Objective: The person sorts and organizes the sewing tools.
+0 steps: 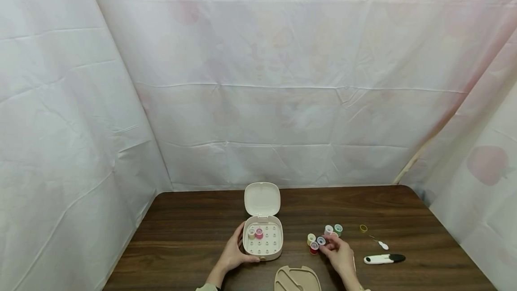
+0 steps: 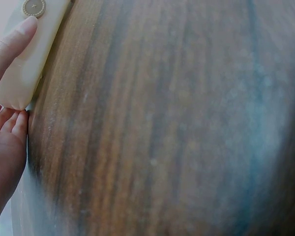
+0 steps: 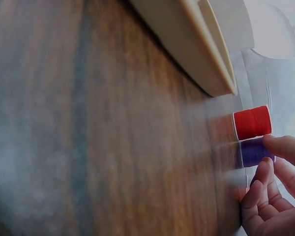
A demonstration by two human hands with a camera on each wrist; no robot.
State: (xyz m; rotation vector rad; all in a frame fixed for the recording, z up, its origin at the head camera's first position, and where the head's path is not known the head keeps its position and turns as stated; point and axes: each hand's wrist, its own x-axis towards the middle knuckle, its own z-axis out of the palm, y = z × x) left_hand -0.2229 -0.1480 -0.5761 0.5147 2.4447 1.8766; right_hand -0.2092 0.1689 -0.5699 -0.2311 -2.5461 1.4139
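Note:
My left hand (image 1: 233, 253) holds an open cream sewing box (image 1: 281, 238) by its left side, the thumb beside the round front button (image 2: 34, 7). On the pegs inside stand a pale yellow spool (image 1: 251, 234) and a pink spool (image 1: 259, 234). Over to the right, my right hand (image 1: 341, 257) pinches a purple-blue thread spool (image 3: 254, 152) between thumb and fingers. Right beside that one stands a red spool (image 3: 252, 123). A yellow spool (image 1: 311, 238), a white spool (image 1: 329, 229) and a green spool (image 1: 338, 229) are close around; another is partly behind my fingers.
A tan compartment tray (image 1: 300, 277) lies at the front edge between my hands. Farther right are a yellow ring (image 1: 363, 228), a white needle threader (image 1: 383, 245) and a white tool with a black end (image 1: 383, 259). The box's raised lid (image 1: 262, 199) leans back.

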